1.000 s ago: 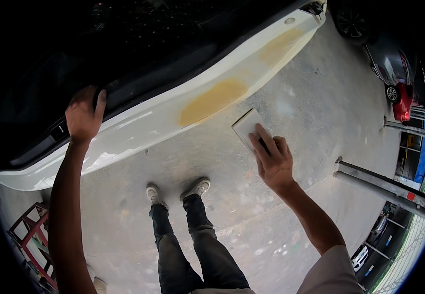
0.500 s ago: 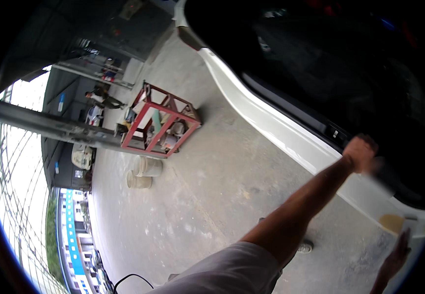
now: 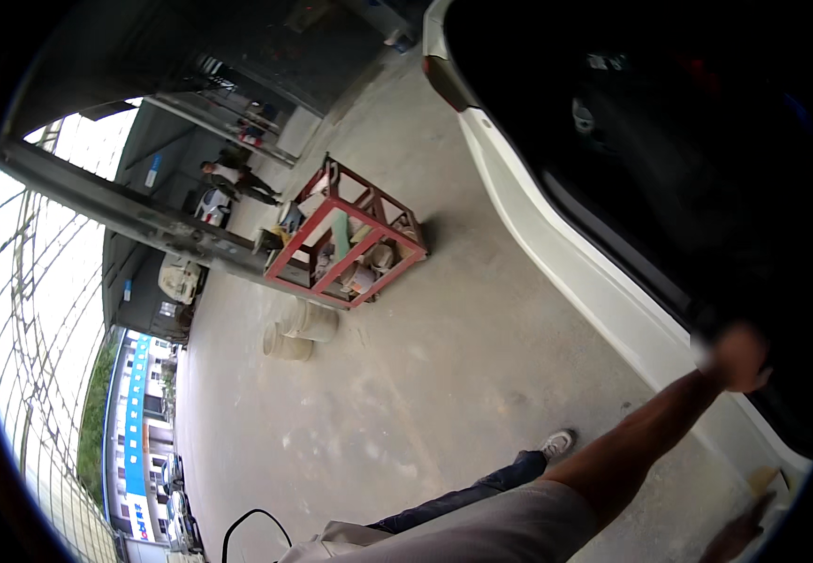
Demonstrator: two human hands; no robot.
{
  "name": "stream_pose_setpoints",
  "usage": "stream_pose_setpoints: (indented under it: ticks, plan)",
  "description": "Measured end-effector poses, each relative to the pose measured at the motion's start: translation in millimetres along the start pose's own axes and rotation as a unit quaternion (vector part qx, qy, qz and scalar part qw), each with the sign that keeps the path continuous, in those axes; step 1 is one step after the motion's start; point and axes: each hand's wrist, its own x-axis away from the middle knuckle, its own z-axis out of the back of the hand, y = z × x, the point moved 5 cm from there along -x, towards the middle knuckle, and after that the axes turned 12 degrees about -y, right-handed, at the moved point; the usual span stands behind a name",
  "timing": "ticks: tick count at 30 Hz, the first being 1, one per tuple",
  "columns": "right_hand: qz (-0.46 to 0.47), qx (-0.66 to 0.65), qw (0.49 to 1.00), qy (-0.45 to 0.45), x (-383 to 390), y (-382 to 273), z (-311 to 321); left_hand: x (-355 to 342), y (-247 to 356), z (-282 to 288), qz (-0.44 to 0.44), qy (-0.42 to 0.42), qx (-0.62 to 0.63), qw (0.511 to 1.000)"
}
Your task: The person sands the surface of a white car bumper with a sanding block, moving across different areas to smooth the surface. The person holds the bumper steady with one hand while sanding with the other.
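Note:
My left arm reaches across to a white car (image 3: 556, 253), where a pale sill runs along a dark opening. At that sill my left hand (image 3: 740, 358) is curled closed and smeared by motion. A small pale blur beside its fingers looks like something held, but I cannot make out what. Low at the right rim, in shade, my right hand (image 3: 737, 533) is near the car's lower corner. Its fingers are too dark and blurred to read. Close to them are a tan patch (image 3: 761, 479) on the white surface and a small light-coloured flat piece (image 3: 780, 488).
A red metal frame cart (image 3: 355, 239) with several items stands on the concrete floor (image 3: 406, 375). Two pale buckets (image 3: 308, 321) sit beside it, near a grey steel post (image 3: 158, 225). Another person (image 3: 239, 181) is farther back. My shoe (image 3: 558, 443) shows below my arm.
The view has swung, so the cart and car sit farther right. My left hand has shifted along the sill toward the car's near corner. My right hand appears lower in the view.

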Motion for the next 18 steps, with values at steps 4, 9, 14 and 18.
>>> stream_pose_setpoints:
  ticks: [4,9,14,18]
  plan:
    - [0.066,-0.167,0.979,-0.101,28.4,-90.1,52.5,38.4,2.4,33.9,-0.107,-0.136,-0.044,0.984]
    - [-0.266,-0.803,0.504,-0.174,48.4,-81.4,24.0,134.3,68.7,-42.1,-0.292,-0.154,-0.010,0.944]
    - [-0.143,-0.800,0.528,-0.246,92.7,-74.5,21.3,199.9,135.2,-53.8,-0.209,-0.219,0.213,0.929]
    - [-0.149,-0.930,0.178,-0.285,109.9,-60.0,3.7,207.3,147.2,-65.3,-0.144,-0.208,0.293,0.922]
